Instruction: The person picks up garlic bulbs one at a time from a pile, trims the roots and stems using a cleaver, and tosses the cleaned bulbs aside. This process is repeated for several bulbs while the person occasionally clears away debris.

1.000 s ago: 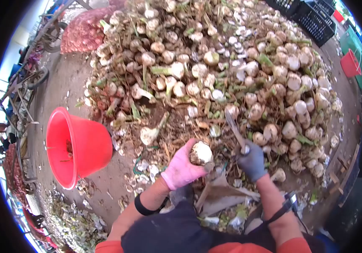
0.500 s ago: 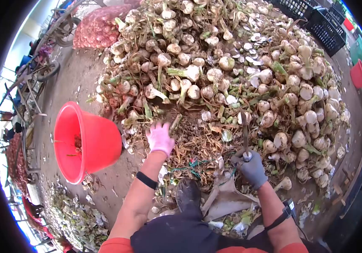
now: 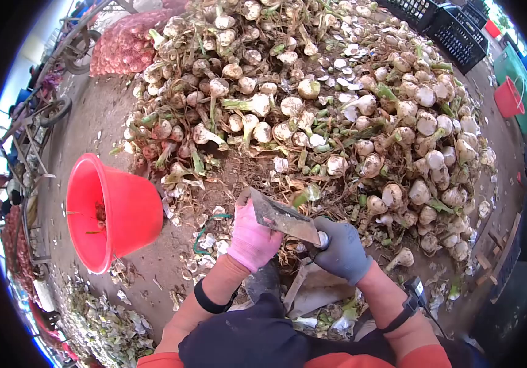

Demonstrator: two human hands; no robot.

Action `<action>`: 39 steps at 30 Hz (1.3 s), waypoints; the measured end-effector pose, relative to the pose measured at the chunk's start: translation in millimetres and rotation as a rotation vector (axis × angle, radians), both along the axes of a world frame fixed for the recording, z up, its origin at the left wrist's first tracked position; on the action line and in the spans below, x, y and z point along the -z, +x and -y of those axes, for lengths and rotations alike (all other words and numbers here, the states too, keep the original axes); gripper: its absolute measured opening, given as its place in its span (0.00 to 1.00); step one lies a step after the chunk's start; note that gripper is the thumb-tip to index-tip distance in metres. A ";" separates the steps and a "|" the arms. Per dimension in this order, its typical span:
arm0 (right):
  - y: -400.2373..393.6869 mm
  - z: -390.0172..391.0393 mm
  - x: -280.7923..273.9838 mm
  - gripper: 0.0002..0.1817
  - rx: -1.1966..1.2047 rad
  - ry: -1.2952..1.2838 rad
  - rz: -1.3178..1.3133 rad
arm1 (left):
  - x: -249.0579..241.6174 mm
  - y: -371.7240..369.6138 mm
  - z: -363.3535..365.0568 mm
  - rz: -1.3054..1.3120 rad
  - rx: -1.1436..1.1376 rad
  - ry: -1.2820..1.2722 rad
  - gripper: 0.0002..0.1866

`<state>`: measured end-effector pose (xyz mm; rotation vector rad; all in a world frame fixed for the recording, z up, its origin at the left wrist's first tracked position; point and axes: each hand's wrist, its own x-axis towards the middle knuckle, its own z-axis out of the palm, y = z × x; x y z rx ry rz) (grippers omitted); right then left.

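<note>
My left hand, in a pink glove, has its fingers wrapped round the far end of a broad, dirty metal blade. The blade lies slanted between both hands, above the debris. My right hand, in a grey glove, is closed round the tool's handle near a pale ring at the blade's base. Beyond the hands rises a large heap of bulbs with cut stems and roots. A thin green cord lies on the ground left of my left hand.
A red bucket leans at the left, its mouth turned sideways. Leafy scraps lie below it. Mesh sacks and black crates stand behind the heap. A red pail is at the far right.
My left hand has moved right and nearer my body and taken hold of the blade. My right hand has turned the upright blade to a slanting position. The view has shifted slightly.
</note>
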<state>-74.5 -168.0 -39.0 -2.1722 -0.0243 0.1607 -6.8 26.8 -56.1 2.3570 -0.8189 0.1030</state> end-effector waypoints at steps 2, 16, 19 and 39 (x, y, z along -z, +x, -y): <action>0.5 9.2 5.2 0.11 0.001 0.013 -0.002 | -12.3 0.0 8.5 0.015 0.008 -0.076 0.12; -4.3 15.2 53.0 0.08 0.155 0.384 -0.375 | -34.6 5.2 -6.8 -1.254 -0.456 -1.054 0.12; -0.5 9.8 41.5 0.06 0.131 0.428 -0.361 | -15.0 -5.8 -13.8 -1.535 -0.295 -1.271 0.20; -1.0 0.3 -28.7 0.13 -0.110 -0.058 0.011 | -31.3 -9.3 4.2 -1.033 0.024 -0.793 0.45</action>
